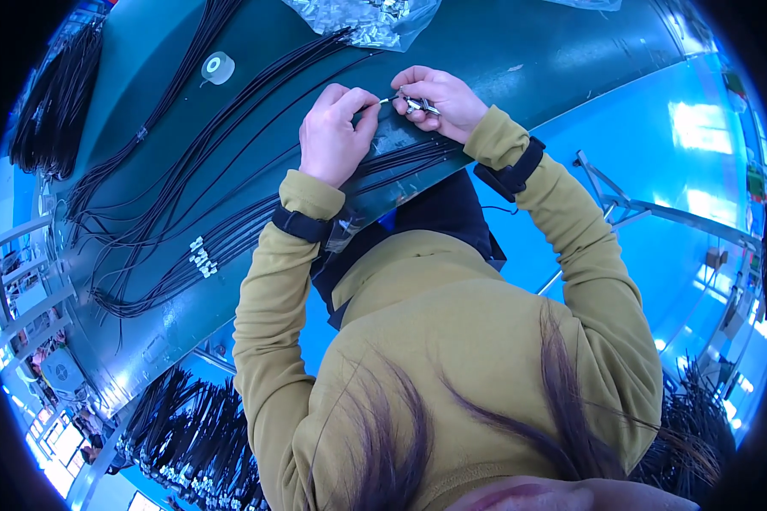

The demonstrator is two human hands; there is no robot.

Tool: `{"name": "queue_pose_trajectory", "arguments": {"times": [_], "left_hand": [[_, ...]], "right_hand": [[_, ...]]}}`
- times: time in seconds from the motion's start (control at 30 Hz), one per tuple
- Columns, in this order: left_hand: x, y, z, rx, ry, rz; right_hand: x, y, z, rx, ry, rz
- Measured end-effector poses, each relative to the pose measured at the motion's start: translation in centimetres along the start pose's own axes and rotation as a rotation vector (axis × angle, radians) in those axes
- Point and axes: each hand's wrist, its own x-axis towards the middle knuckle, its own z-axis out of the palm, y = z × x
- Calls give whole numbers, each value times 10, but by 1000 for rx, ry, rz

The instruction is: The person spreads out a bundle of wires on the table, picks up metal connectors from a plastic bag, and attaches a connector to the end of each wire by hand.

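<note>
Over the green table, my left hand (337, 134) is closed, thumb and forefinger pinching the end of a thin black cable. The cable's short pale tip (387, 100) points toward my right hand (445, 100). Small shiny metal connectors (420, 106) lie in the curled fingers of my right hand, whose thumb and forefinger meet close to the cable tip. Whether the tip touches a connector is too small to tell. Beneath my hands, a bundle of black cables (409, 158) runs along the table's near edge.
A clear plastic bag of metal connectors (375, 21) lies at the far edge. More black cables (222, 128) spread leftward, near a tape roll (217, 68) and white connectors (203, 258). Dark cable bundles hang at the far left (58, 102) and below the table (192, 434).
</note>
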Motion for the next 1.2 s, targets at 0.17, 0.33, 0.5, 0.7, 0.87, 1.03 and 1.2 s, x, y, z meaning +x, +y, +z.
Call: {"name": "queue_pose_trajectory", "arguments": {"times": [0.17, 0.33, 0.5, 0.7, 0.87, 1.03, 1.2], "left_hand": [[-3, -1, 4, 32, -18, 24], [-4, 4, 5, 116, 3, 49], [-5, 5, 6, 262, 11, 147], [-7, 8, 6, 314, -15, 269], [-4, -2, 10, 112, 50, 147], [-2, -4, 7, 1, 58, 103], [-1, 6, 8, -19, 40, 24]], "right_hand": [[2, 4, 6, -134, 70, -62], [-1, 4, 14, -286, 117, -82], [-1, 5, 16, -337, 166, -64], [10, 23, 25, -542, 241, -219], [5, 10, 26, -188, 217, -101], [0, 2, 15, 200, 249, 103], [-2, 9, 11, 25, 161, -24]]}}
